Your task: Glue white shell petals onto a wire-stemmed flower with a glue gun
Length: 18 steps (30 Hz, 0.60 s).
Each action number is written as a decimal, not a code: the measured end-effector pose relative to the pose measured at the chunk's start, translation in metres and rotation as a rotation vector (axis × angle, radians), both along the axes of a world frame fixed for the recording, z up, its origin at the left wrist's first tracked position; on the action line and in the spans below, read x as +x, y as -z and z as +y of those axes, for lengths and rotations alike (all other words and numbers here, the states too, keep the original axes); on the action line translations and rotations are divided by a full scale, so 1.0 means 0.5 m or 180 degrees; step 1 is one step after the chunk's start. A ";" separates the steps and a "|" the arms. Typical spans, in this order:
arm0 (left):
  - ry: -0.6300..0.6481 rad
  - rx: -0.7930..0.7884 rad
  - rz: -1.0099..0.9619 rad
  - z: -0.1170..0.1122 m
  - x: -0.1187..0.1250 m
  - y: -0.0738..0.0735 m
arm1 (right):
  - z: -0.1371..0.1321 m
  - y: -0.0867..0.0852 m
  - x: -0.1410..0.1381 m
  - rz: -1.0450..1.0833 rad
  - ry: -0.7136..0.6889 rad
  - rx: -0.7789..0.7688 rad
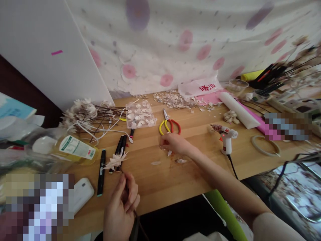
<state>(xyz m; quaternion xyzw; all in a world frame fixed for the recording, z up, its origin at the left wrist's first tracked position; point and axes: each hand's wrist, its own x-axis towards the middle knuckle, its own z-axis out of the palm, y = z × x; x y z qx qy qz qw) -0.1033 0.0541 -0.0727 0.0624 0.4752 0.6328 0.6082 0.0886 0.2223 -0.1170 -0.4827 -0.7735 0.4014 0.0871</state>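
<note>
My left hand (122, 204) is closed around the thin dark stem of an artificial flower (115, 161) with pale, pointed petals. The flower head stands just above my fingertips, in front of several black markers (101, 172). Over the middle of the table, my right hand (175, 143) has its fingers pinched together and pointing left. Whatever lies between those fingertips is hidden. Right behind it are scissors (166, 115) with one yellow and one red handle, blades pointing away. Loose pale flakes (180, 161) lie on the wood close to my right hand.
A clear compartment box (140, 114) holds pale flakes, and a flake pile (175, 99) lies behind. A white glue gun (227, 140) with a cord stands at right, near a tape ring (265, 146). Left are more flowers (80, 112), a white cable and a yellow-liquid bottle (75, 149).
</note>
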 end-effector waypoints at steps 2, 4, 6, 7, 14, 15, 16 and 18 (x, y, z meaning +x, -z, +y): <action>0.0018 -0.0040 -0.0090 0.003 0.005 -0.004 | 0.001 -0.006 0.005 -0.0039 -0.0031 0.0090; 0.0097 -0.0026 -0.0165 0.010 0.012 -0.007 | -0.007 -0.019 0.017 0.0055 0.0021 0.0223; 0.0226 0.0065 -0.0177 0.018 0.021 -0.013 | -0.023 -0.040 0.032 0.0287 0.0116 0.0377; 0.0295 0.0157 -0.0164 0.022 0.026 -0.017 | -0.034 -0.052 0.039 0.0444 0.0166 0.0453; 0.0701 0.0903 0.0136 0.040 0.073 -0.059 | -0.141 -0.148 0.064 0.1881 0.0499 0.0410; 0.0695 0.0961 0.0184 0.040 0.080 -0.067 | -0.155 -0.161 0.064 0.2205 0.0591 0.0280; 0.0701 0.1017 0.0222 0.040 0.087 -0.076 | -0.168 -0.174 0.064 0.2517 0.0667 0.0176; 0.0801 0.1127 0.0248 0.036 0.099 -0.094 | -0.191 -0.198 0.067 0.2958 0.0697 0.0119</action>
